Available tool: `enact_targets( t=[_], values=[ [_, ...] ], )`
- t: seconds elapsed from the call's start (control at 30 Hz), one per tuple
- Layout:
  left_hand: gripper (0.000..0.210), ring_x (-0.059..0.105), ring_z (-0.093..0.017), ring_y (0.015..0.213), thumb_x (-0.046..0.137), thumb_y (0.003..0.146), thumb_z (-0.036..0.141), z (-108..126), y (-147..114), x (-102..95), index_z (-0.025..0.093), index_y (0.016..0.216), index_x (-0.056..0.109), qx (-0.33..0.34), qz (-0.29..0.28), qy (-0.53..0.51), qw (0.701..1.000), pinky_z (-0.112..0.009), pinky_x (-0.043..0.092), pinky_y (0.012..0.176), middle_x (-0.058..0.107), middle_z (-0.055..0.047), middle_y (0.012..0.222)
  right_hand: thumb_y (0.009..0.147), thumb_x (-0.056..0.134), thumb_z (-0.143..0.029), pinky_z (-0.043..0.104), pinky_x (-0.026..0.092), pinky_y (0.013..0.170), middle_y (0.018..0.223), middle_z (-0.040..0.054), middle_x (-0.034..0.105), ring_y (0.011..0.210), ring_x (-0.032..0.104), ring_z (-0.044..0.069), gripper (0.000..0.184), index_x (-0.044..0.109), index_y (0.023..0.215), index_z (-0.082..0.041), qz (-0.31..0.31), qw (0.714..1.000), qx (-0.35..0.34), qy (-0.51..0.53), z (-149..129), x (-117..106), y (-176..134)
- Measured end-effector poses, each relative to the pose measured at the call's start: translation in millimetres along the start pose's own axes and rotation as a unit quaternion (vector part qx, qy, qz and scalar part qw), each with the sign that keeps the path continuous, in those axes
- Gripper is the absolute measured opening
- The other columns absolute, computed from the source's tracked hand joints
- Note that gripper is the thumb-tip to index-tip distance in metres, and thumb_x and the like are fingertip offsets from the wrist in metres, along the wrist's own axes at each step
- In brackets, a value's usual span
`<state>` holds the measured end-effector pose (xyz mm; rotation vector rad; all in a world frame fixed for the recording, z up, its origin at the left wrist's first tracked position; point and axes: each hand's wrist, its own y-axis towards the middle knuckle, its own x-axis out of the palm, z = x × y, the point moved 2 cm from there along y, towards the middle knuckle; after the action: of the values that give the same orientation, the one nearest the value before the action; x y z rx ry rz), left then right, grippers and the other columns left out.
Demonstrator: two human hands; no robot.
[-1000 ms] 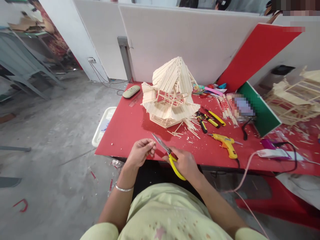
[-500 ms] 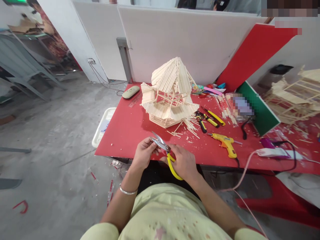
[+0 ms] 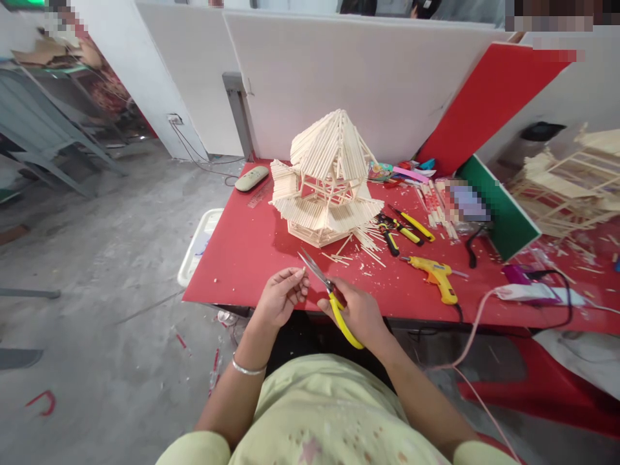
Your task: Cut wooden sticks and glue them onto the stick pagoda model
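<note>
My right hand (image 3: 356, 310) is wrapped round the yellow handles of a pair of scissors (image 3: 343, 316). The metal blades lie together and point up and left, over the front of the red tabletop. Just left of the blades, my left hand (image 3: 283, 294) is closed in a pinch; something pale and tiny may be at its fingertips, too small to name. Beyond both hands stands a pagoda-like model (image 3: 329, 174) made of thin wooden sticks, with a pointed roof and a wider lower roof. Loose sticks (image 3: 368, 237) lie at its right foot.
A yellow glue gun (image 3: 436, 276), pliers (image 3: 388, 236) and a yellow cutter (image 3: 411, 223) lie on the red table (image 3: 227, 258) to the right. Behind them stands a green board (image 3: 498, 213). A second stick model (image 3: 557, 187) is at far right. A cream-coloured case (image 3: 252, 178) sits back left.
The scissor blades have closed and moved a little right, away from my left fingers. My left hand stays pinched in nearly the same place.
</note>
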<state>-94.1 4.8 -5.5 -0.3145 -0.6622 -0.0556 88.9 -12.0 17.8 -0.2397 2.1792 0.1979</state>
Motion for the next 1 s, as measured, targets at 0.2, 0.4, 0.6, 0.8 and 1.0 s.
enact_targets(
  t=[0.2, 0.4, 0.6, 0.8, 1.0],
  values=[
    [0.023, 0.063, -0.011, 0.054, 0.078, 0.073, 0.031, -2.0, 3.6, 0.3, 0.010, 0.078, 0.070, 0.071, 0.026, 0.117, 0.990, -0.019, 0.046, 0.047, 0.070, -0.007, 0.071, 0.085, 0.057, -0.050, 0.027, 0.043, 0.069, 0.099, 0.0029, 0.069, 0.083, 0.065, 0.018, 0.045, 0.055, 0.124, -0.028, -0.004, 0.999, -0.001, -0.044, 0.2, 1.9, -1.1],
    [0.026, 0.068, -0.016, 0.061, 0.080, 0.069, 0.032, -0.7, 6.5, -4.4, 0.012, 0.085, 0.072, 0.152, 0.079, 0.140, 0.975, -0.022, 0.050, 0.050, 0.072, -0.007, 0.071, 0.089, 0.050, -0.054, 0.029, 0.044, 0.072, 0.104, 0.0038, 0.069, 0.089, 0.066, 0.020, 0.044, 0.054, 0.125, -0.029, -0.006, 0.995, 0.012, -0.099, 1.3, 6.1, -1.6],
    [0.022, 0.067, -0.014, 0.064, 0.080, 0.070, 0.027, 1.2, 6.3, -4.1, 0.013, 0.085, 0.074, 0.186, 0.099, 0.125, 0.970, -0.021, 0.050, 0.052, 0.072, -0.007, 0.073, 0.089, 0.049, -0.054, 0.028, 0.044, 0.073, 0.100, 0.0024, 0.070, 0.088, 0.067, 0.020, 0.041, 0.056, 0.121, -0.030, -0.012, 0.993, 0.031, -0.113, 5.6, 7.3, -3.9],
    [0.025, 0.063, -0.010, 0.058, 0.081, 0.067, 0.026, -0.3, 7.3, -4.1, 0.013, 0.087, 0.073, 0.152, 0.092, 0.074, 0.981, -0.019, 0.049, 0.051, 0.072, -0.006, 0.074, 0.089, 0.049, -0.054, 0.028, 0.045, 0.074, 0.103, 0.0036, 0.070, 0.090, 0.067, 0.020, 0.042, 0.056, 0.122, -0.030, -0.014, 0.993, 0.039, -0.108, 5.4, 7.3, -4.3],
    [0.022, 0.067, -0.012, 0.061, 0.080, 0.070, 0.028, -1.8, 10.1, -5.9, 0.012, 0.081, 0.070, 0.133, 0.088, 0.051, 0.986, -0.018, 0.049, 0.048, 0.072, -0.007, 0.077, 0.089, 0.050, -0.054, 0.028, 0.044, 0.073, 0.103, 0.0034, 0.070, 0.089, 0.066, 0.020, 0.044, 0.055, 0.124, -0.029, 0.002, 0.993, 0.042, -0.113, 6.3, 6.5, -5.0]
  ],
)
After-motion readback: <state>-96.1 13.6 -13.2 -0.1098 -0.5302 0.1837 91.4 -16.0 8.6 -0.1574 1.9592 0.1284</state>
